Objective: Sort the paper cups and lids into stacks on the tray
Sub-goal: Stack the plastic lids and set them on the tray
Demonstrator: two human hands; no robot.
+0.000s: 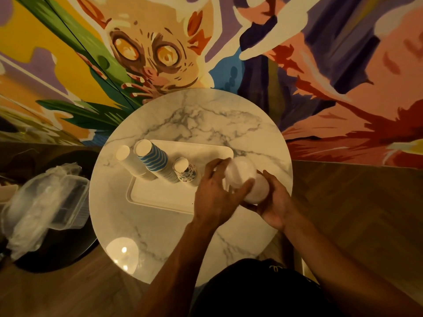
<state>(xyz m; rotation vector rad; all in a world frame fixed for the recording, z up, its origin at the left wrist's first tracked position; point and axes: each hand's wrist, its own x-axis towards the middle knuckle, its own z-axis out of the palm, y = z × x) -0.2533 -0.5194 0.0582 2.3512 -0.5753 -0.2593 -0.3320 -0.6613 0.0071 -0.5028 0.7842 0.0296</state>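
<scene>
A white rectangular tray (160,197) lies on the round marble table (190,120). Three upside-down cup stacks stand along the tray's left side: a plain white stack (131,162), a blue-and-white striped stack (153,160) and a short patterned stack (186,170). At the tray's right end I hold a stack of white lids (246,178) between both hands. My left hand (217,193) wraps over the stack's left side. My right hand (275,202) cups its lower right side. The tray's right edge is hidden behind my hands.
Clear plastic containers and wrapping (43,207) lie on a dark round surface to the table's left. A painted mural wall (206,42) stands right behind the table. Wooden floor (354,202) shows on the right. A lamp's glare (122,251) marks the table's near left.
</scene>
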